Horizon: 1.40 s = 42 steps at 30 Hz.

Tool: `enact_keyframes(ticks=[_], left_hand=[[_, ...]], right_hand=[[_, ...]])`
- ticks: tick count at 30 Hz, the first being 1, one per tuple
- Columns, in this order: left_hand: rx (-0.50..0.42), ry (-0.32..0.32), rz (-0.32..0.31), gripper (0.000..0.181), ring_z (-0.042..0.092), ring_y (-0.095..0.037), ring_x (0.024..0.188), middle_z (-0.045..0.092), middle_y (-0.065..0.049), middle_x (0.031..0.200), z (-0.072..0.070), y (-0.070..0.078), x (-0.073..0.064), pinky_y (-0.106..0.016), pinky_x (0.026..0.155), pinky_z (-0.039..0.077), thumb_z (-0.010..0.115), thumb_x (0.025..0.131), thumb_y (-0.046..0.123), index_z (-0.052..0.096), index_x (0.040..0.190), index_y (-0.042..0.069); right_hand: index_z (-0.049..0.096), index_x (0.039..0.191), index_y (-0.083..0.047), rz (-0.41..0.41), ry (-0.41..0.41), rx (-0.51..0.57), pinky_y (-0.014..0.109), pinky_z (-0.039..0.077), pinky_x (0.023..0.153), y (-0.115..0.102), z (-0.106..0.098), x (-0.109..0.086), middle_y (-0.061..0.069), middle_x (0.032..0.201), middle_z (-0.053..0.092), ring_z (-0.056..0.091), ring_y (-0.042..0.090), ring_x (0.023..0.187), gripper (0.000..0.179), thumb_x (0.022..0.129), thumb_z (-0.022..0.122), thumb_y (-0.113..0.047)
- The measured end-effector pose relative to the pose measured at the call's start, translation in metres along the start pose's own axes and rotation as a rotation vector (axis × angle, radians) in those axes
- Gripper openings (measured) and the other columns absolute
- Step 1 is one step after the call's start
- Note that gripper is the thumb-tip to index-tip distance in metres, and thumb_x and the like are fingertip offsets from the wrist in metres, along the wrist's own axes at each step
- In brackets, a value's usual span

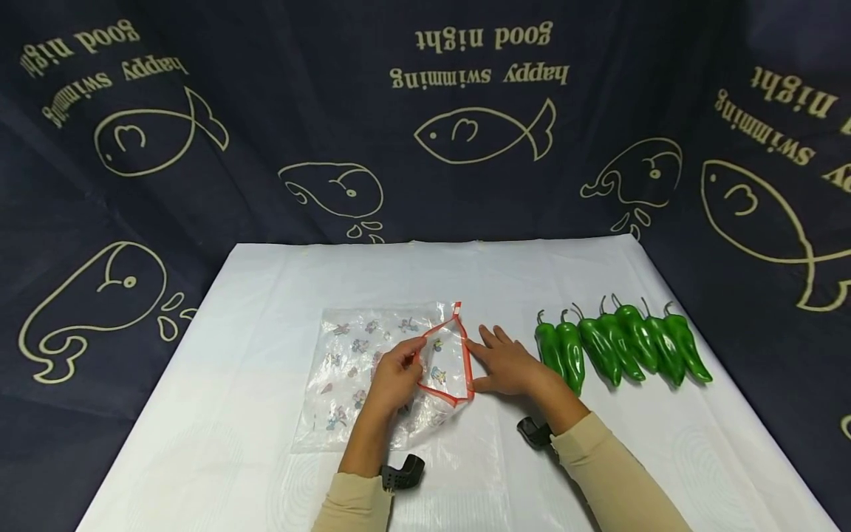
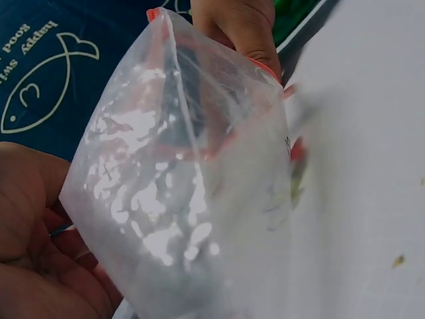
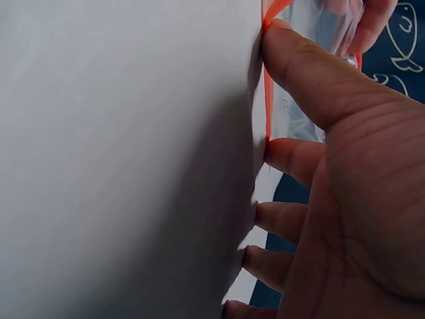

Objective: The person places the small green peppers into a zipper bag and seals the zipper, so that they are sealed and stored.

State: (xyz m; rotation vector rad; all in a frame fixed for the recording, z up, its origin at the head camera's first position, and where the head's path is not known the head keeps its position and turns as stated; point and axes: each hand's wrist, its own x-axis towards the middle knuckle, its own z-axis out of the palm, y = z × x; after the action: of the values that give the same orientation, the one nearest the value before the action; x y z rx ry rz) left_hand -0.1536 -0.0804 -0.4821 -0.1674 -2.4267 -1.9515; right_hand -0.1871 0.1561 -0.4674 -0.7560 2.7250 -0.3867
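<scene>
A clear plastic zip bag [image 1: 349, 377] printed with small cartoon figures lies on the white table, its red-edged mouth spread wide toward the right. My left hand [image 1: 395, 377] pinches the upper red edge between thumb and fingers and holds it raised. On the other side of the mouth, my right hand [image 1: 508, 366] has its fingers spread, with thumb and index fingertips pressing the lower red edge [image 3: 269, 106] to the table. The left wrist view shows the lifted plastic [image 2: 153, 199] between the two hands, which hides part of the left fingertips.
Several green peppers [image 1: 601, 351] lie side by side in a row right of my right hand, stems pointing away. The white table [image 1: 219, 414] ends at a dark blue curtain [image 1: 332, 89] with fish drawings. A black camera [image 1: 403, 473] sits on the left wrist.
</scene>
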Motion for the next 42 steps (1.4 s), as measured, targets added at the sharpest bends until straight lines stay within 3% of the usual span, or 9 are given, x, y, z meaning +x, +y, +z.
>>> enact_keyframes(ticks=[3,5,10,15,22,25,32,42], left_hand=[[-0.063,0.012,-0.045,0.048,0.058,-0.019,0.082,0.065,-0.023,0.114,-0.001,0.0,0.001,-0.023,0.067,0.049,0.054,0.082,-0.01,0.063,0.129,-0.004],[-0.153,0.019,-0.102,0.048,0.058,-0.016,0.078,0.065,-0.026,0.108,-0.002,0.0,0.002,-0.023,0.063,0.049,0.055,0.084,-0.008,0.063,0.131,-0.002],[-0.388,0.064,-0.213,0.049,0.065,-0.026,0.09,0.064,-0.028,0.116,-0.006,-0.001,0.005,-0.026,0.066,0.053,0.055,0.086,-0.004,0.061,0.134,0.0],[-0.472,0.072,-0.194,0.045,0.066,-0.034,0.1,0.061,-0.032,0.121,-0.008,-0.002,0.007,-0.028,0.069,0.056,0.058,0.089,-0.003,0.059,0.134,-0.005],[-0.583,0.095,-0.132,0.045,0.062,-0.018,0.082,0.064,-0.027,0.111,-0.008,-0.002,0.005,-0.024,0.064,0.052,0.06,0.086,-0.006,0.062,0.131,-0.005],[-0.577,0.09,-0.127,0.045,0.061,-0.016,0.081,0.065,-0.024,0.11,-0.007,-0.002,0.004,-0.024,0.065,0.051,0.059,0.086,-0.005,0.062,0.131,-0.005],[-0.451,-0.008,-0.134,0.049,0.063,-0.033,0.1,0.061,-0.031,0.121,-0.005,-0.001,0.003,-0.03,0.072,0.054,0.054,0.087,-0.004,0.058,0.136,-0.002],[-0.394,-0.059,-0.14,0.055,0.065,-0.026,0.085,0.065,-0.033,0.104,-0.003,-0.003,0.002,-0.031,0.068,0.055,0.055,0.084,-0.005,0.059,0.137,0.005]], right_hand=[[0.04,0.153,-0.008,0.002,0.001,0.001,0.072,0.029,0.102,0.0,0.0,0.0,0.028,0.157,0.024,0.018,0.052,0.142,0.082,0.086,0.072,-0.045],[0.04,0.152,-0.008,0.005,0.001,0.0,0.072,0.029,0.102,0.001,0.0,0.0,0.029,0.157,0.024,0.018,0.052,0.142,0.083,0.086,0.073,-0.045],[0.039,0.153,-0.009,0.012,-0.006,-0.007,0.072,0.03,0.101,0.001,-0.001,0.0,0.028,0.157,0.025,0.018,0.052,0.142,0.084,0.086,0.072,-0.046],[0.039,0.153,-0.01,0.013,-0.008,-0.007,0.072,0.031,0.101,0.0,-0.002,0.0,0.029,0.157,0.025,0.018,0.052,0.142,0.084,0.086,0.072,-0.047],[0.038,0.154,-0.011,0.013,-0.012,-0.015,0.071,0.032,0.1,-0.001,-0.002,0.0,0.028,0.157,0.024,0.018,0.052,0.142,0.085,0.086,0.072,-0.047],[0.037,0.154,-0.011,0.02,-0.015,-0.01,0.071,0.031,0.101,-0.001,-0.002,0.0,0.028,0.157,0.024,0.018,0.052,0.143,0.085,0.086,0.073,-0.046],[0.04,0.153,-0.01,0.008,0.021,0.024,0.067,0.031,0.104,0.0,-0.003,-0.001,0.029,0.156,0.027,0.02,0.053,0.141,0.084,0.084,0.075,-0.043],[0.046,0.148,-0.004,-0.057,0.186,0.147,0.059,0.029,0.11,0.007,-0.018,-0.021,0.026,0.154,0.033,0.03,0.046,0.14,0.075,0.084,0.078,-0.029]])
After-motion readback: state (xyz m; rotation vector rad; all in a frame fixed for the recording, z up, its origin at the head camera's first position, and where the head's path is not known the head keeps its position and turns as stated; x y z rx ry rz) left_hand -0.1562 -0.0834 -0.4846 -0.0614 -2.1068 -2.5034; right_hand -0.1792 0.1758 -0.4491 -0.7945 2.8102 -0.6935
